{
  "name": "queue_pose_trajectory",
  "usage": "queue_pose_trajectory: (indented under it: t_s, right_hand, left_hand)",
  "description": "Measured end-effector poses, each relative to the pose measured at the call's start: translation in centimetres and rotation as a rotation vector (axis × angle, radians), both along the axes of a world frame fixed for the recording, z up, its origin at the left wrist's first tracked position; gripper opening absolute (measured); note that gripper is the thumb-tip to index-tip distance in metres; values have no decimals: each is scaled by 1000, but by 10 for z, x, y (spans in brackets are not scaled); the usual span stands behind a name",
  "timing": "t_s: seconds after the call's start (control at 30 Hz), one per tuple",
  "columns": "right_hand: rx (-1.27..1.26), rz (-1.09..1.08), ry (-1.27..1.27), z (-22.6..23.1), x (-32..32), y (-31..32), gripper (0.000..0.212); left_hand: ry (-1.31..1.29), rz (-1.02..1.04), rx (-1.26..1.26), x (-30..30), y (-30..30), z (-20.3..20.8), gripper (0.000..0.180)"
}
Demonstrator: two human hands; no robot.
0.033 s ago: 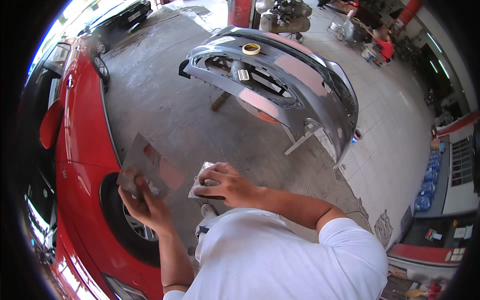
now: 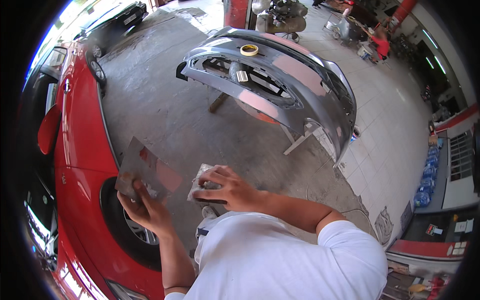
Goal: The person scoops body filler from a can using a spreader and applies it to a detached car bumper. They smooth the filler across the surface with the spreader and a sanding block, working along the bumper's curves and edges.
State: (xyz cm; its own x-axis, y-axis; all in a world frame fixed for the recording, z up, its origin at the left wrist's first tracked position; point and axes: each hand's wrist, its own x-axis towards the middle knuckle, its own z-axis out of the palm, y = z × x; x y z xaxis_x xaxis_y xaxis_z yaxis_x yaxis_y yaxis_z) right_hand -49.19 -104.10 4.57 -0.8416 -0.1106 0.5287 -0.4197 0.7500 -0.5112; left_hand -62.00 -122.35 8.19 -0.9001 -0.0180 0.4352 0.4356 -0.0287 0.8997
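My left hand grips the near edge of a flat grey mixing plate, thumb on top. Pinkish filler is smeared over its right part, with a small red dab above. My right hand is closed on a whitish, stained flat spreader, a short gap to the right of the plate. Its fingers hide part of the spreader. Beyond both hands a grey car bumper rests on a stand, with pinkish patches on its surface.
A roll of masking tape lies on the bumper. Close on my left stands a red car, its wheel near my left arm. Stand legs reach the floor. Blue water bottles line the right wall; a person in red is far off.
The view has shifted very slightly. Both hands keep their hold on the plate and the spreader, almost unmoved.
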Motion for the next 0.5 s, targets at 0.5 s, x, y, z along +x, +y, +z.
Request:
queue_pose_trajectory:
  t_s: [0.5]
  right_hand:
    - [127,-542,-71,42,-3,2,53]
  left_hand:
    - [-166,-525,-37,-34,22,-23,27]
